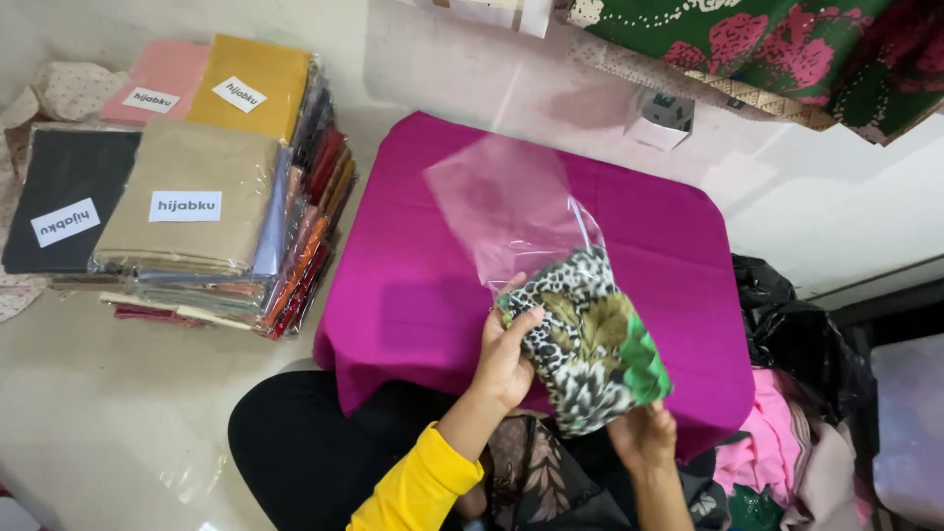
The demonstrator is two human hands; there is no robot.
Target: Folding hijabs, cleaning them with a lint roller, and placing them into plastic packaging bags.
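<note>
A folded patterned cloth [588, 339], animal print with brown leaves and a green patch, sits inside the lower end of a clear plastic bag [511, 211]. My left hand [506, 349] grips the cloth's left edge through the bag, thumb on top. My right hand [644, 433] holds the bundle from underneath at its near end. The bag's empty upper part stands up over a small table covered with a magenta cloth [413, 285]. My left sleeve is yellow.
Stacks of packaged folded cloths [187, 206] in clear wrappers with white labels lie on the pale floor at left. A black bag [796, 334] and pink fabric [772, 442] sit at right. A small white box [664, 118] and floral fabric [757, 44] lie beyond the table.
</note>
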